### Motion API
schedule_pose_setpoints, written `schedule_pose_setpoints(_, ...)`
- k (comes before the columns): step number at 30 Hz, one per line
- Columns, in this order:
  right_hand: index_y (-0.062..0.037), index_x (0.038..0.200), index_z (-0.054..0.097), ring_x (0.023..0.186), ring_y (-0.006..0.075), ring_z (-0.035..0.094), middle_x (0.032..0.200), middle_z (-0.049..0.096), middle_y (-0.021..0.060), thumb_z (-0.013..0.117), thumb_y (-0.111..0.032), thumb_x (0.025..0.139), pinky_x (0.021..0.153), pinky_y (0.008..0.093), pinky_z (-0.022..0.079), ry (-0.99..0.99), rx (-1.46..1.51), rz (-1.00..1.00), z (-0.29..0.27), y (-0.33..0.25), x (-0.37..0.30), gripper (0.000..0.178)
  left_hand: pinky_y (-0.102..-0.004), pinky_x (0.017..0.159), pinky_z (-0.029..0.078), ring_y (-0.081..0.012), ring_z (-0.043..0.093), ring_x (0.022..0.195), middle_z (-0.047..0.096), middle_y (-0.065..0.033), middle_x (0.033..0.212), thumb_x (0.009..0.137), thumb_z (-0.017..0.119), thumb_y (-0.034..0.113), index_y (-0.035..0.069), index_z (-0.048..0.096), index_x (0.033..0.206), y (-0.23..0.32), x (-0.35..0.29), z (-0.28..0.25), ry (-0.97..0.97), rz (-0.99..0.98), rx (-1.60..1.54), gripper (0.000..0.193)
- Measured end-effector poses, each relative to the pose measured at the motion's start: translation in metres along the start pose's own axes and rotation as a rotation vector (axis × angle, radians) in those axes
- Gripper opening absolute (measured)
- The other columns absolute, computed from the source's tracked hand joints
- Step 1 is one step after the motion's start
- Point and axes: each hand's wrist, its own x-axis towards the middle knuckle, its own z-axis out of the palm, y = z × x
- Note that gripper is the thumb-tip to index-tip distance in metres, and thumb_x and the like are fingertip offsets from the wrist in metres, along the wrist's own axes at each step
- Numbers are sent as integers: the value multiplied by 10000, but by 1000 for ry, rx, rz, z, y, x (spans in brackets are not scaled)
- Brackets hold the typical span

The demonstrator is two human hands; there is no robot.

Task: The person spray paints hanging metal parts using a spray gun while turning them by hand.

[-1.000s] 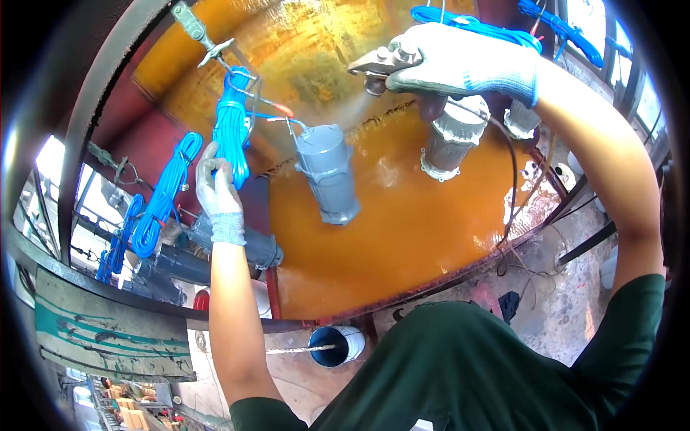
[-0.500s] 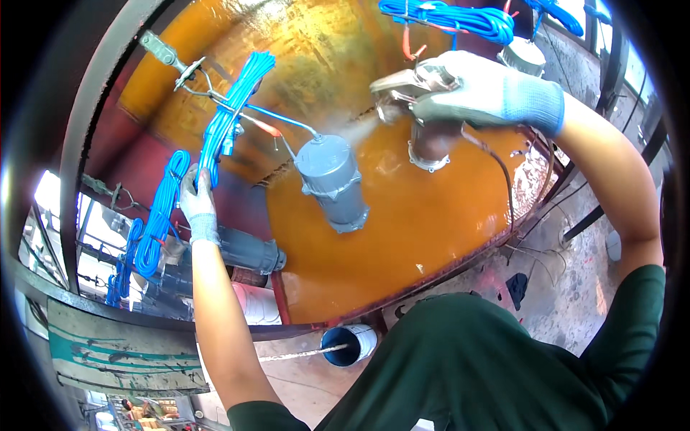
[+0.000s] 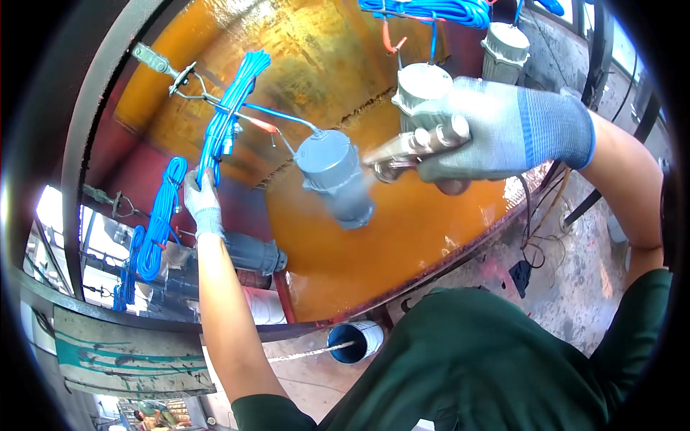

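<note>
A grey cylindrical pump-like body (image 3: 327, 164) with a flanged middle hangs at the centre from a hook, and a blue cable runs from its top. My left hand (image 3: 203, 201), in a light glove, is closed round the lower end of the coiled blue cable (image 3: 228, 122) tied above it. In its glove my right hand (image 3: 496, 128) grips a metal spray gun (image 3: 417, 147), whose nozzle points left at the hanging body. Pale mist shows over the body's lower half. My fingers hide the gun's handle.
Behind is an orange-stained, curved booth wall (image 3: 287, 65). Paler cylinders (image 3: 424, 80) hang at the back right under another blue coil (image 3: 438, 11). More coils (image 3: 162, 223) and a dark grey cylinder (image 3: 251, 253) hang at left. A bucket (image 3: 365, 339) stands below the booth's front edge.
My right hand has come nearer and slightly right with the spray gun. The mist has moved from the body's upper right side to its lower half. My left hand keeps its hold on the cable.
</note>
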Motion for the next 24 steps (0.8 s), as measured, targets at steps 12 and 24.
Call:
schedule_pose_setpoints(12, -13, 1188, 684, 876, 103, 715, 1004, 768, 63, 767, -216, 983, 796, 303, 596, 331, 720, 150, 129, 88, -48, 300, -438, 879, 501, -307, 614, 942, 647, -178, 995, 956, 795, 339, -32, 688, 1072, 24, -27, -3, 157, 180, 287, 403)
schedule_pose_setpoints(24, -53, 1169, 704, 705, 71, 633, 908, 738, 22, 744, -253, 977, 619, 274, 522, 427, 834, 395, 154, 81, -43, 280, -438, 965, 489, -303, 582, 1062, 594, -168, 1129, 998, 729, 267, -42, 669, 1138, 69, -77, -2, 121, 358, 177, 345)
